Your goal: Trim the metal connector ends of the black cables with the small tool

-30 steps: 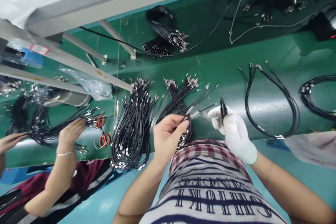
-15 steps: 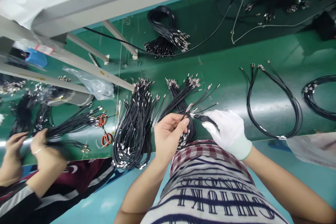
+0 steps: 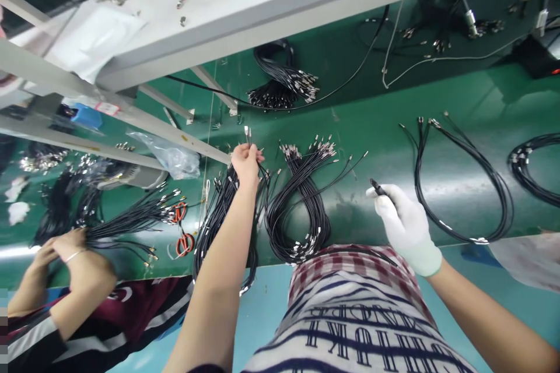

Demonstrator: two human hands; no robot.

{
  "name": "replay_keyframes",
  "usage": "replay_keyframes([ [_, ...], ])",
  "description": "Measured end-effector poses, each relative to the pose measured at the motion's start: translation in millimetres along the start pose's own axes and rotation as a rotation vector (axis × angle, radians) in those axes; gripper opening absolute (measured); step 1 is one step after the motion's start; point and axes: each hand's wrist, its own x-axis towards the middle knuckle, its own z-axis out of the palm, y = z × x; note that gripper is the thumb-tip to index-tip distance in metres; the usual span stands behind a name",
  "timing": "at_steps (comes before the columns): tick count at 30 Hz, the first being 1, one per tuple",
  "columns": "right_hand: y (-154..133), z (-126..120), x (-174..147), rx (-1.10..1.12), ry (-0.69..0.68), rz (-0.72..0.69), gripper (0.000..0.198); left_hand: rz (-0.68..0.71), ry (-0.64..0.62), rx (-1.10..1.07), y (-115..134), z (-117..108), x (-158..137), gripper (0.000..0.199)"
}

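Note:
My left hand [image 3: 246,162] reaches over the left bundle of black cables [image 3: 219,215] and pinches a cable [image 3: 248,133] near its silver connector, which sticks up past the fingers. My right hand [image 3: 405,224], in a white glove, is closed around a small black hand tool [image 3: 377,187]; its dark tip points away from me, and its exact kind is unclear. Between my hands lies a second cable bundle [image 3: 321,218], looped and crossed, its connector ends fanned out toward the far side. A few single cables stick out from it to the right.
Looped cables [image 3: 490,169] lie on the green table [image 3: 371,111] to the right. Another bundle [image 3: 284,73] rests under the white shelf [image 3: 262,17]. Orange-handled scissors [image 3: 184,243] and a plastic bag [image 3: 175,157] lie left. A co-worker's hands [image 3: 65,245] touch cables at far left.
My left hand has moved left from the middle bundle to the left bundle. My right hand with the black tool has drawn away to the right. The view has shifted slightly.

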Motion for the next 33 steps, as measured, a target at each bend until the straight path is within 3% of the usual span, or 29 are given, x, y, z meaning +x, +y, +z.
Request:
replay_keyframes([
  [2,4,1,-2,0.022,-0.024,0.036,0.036,0.073,0.012,0.154,-10,7,9,0.023],
  [3,7,1,-3,0.033,-0.036,0.056,0.036,0.137,-0.043,0.226,-15,12,4,0.025],
  [6,14,5,-7,0.052,-0.071,0.118,0.037,0.315,-0.374,0.435,-29,37,-30,0.010],
  [9,17,11,-10,0.043,-0.124,0.165,0.038,0.343,-0.577,0.482,-44,69,-64,0.015],
  [13,14,16,-10,0.030,-0.175,0.188,0.037,0.312,-0.622,0.514,-54,92,-74,0.014],
  [21,28,16,-4,0.177,-0.143,0.262,0.037,0.289,-0.658,0.288,-40,66,-72,0.008],
  [26,29,20,0,0.333,-0.106,0.258,0.040,0.250,-0.726,0.091,-6,52,-79,0.027],
  [30,23,19,2,0.439,-0.039,0.224,0.038,0.054,-0.924,-0.203,30,40,-91,0.045],
  [33,17,18,4,0.493,0.023,0.210,0.035,-0.047,-0.996,-0.282,45,30,-104,0.047],
])
